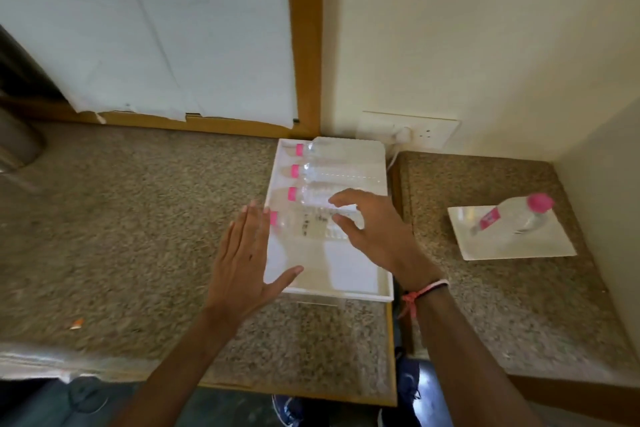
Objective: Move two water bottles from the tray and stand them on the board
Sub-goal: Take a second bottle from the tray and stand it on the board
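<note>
Head view: hands over tray, one bottle on board

Four bottles lie in white tray (pixel 367 293) on bench (pixel 121 218). Right hand (pixel 374 229) spread open above nearest bottle (pixel 311 224), contact unclear. Left hand (pixel 246 253) flat, open, empty. Fifth bottle (pixel 512 215) stands on board (pixel 540 246).

Print on the nearest bottle (pixel 311 227) is too blurred to read.

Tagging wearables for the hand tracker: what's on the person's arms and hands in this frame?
Both forearms are bare, no sleeves in view, no gloves and no rings that I can make out. The left hand and its wrist carry nothing. The right hand has a thin wristband at the wrist: a pink to orange-red thread with a whitish stretch, knotted on the inner side with a short loose tail hanging.
</note>
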The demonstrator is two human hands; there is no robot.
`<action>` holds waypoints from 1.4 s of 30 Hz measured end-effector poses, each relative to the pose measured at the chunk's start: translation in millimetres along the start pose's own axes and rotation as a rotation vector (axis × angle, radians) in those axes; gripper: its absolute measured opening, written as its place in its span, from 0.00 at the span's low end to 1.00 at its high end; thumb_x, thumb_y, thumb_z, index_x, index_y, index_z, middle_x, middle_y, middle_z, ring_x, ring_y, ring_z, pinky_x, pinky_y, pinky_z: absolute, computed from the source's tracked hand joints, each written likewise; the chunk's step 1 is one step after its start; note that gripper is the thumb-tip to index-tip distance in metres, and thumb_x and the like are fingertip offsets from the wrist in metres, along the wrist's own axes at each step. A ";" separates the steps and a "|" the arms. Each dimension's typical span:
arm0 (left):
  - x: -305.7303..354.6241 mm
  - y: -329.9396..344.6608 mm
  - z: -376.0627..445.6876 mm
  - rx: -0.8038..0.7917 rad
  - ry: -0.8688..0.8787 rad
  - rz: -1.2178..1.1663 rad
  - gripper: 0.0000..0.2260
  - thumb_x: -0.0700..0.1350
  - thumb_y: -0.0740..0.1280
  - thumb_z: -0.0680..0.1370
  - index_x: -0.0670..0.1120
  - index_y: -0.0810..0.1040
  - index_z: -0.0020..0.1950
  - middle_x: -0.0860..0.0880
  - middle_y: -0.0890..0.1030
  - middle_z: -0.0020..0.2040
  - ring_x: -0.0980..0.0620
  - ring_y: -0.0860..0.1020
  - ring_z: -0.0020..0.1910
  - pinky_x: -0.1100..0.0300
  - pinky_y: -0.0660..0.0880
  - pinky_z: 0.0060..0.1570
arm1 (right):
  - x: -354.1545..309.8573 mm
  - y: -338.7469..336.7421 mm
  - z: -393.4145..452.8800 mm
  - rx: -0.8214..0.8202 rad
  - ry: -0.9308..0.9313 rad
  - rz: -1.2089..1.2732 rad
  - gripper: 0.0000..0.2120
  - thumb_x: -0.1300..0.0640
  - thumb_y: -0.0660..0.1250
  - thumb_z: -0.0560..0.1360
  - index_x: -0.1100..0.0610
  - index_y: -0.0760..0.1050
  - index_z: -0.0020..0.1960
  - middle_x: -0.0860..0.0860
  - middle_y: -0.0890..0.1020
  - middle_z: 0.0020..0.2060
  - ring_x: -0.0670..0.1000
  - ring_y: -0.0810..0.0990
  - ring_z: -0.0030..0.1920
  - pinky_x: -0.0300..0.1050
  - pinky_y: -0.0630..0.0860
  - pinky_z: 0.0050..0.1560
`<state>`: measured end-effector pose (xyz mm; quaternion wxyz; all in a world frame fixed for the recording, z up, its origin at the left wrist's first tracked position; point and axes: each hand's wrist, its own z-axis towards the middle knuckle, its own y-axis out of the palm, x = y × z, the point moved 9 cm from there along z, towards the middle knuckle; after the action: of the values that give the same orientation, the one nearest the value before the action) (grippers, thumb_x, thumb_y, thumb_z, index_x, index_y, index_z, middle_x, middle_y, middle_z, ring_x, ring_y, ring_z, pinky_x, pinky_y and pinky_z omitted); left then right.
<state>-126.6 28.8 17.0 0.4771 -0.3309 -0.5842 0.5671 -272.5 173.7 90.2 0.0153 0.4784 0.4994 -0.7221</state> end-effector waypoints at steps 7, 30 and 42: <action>-71.6 9.1 -25.6 -0.018 -0.023 0.011 0.48 0.75 0.54 0.74 0.42 0.52 0.82 0.38 0.56 0.83 0.40 0.55 0.82 0.41 0.59 0.79 | -29.3 99.1 44.3 -0.220 0.006 -0.273 0.19 0.54 0.68 0.77 0.55 0.73 0.67 0.54 0.79 0.63 0.55 0.75 0.64 0.51 0.72 0.64; -104.7 58.5 -55.1 -0.185 0.004 0.043 0.47 0.76 0.53 0.74 0.42 0.59 0.81 0.37 0.59 0.82 0.38 0.59 0.81 0.37 0.64 0.76 | -50.7 9.7 5.3 0.215 0.090 0.191 0.15 0.55 0.77 0.70 0.49 0.80 0.56 0.40 0.84 0.49 0.44 0.82 0.53 0.45 0.80 0.54; -104.2 56.9 -54.9 -0.198 -0.011 0.043 0.48 0.77 0.51 0.74 0.43 0.55 0.82 0.38 0.56 0.83 0.40 0.56 0.82 0.39 0.59 0.79 | -60.6 12.1 6.5 0.215 0.011 0.155 0.16 0.54 0.77 0.70 0.49 0.80 0.57 0.38 0.83 0.47 0.48 0.83 0.52 0.55 0.81 0.53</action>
<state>-50.2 -41.0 -63.0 0.4265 -0.3857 -0.6328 0.5186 -238.0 135.3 124.7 0.0167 0.5184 0.3809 -0.7654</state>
